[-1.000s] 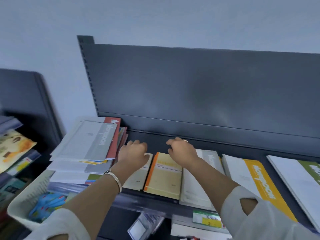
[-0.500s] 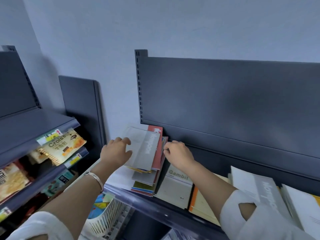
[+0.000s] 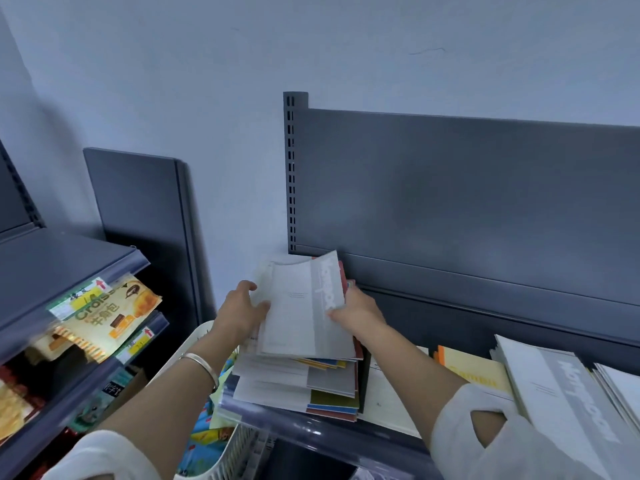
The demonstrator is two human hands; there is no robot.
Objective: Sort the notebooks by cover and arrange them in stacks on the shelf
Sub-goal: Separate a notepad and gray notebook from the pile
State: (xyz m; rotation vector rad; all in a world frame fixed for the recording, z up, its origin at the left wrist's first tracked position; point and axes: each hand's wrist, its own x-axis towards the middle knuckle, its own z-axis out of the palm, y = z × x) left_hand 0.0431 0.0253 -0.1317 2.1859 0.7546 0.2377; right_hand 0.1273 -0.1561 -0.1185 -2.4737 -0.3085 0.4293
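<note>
The left hand (image 3: 242, 311) grips the nine-o'clock edge of the top grey notebook (image 3: 301, 306); the right hand (image 3: 356, 313) pinches its three-o'clock edge. It sits atop the mixed stack (image 3: 311, 386) on the shelf (image 3: 311, 432); other notebooks (image 3: 561, 393) lie toward the stack's three o'clock.

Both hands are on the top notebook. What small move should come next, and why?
Probably lift the grey-banded notebook clear of the mixed pile: the left hand and right hand each grip an edge, and a matching grey stack lies to the right.
</note>
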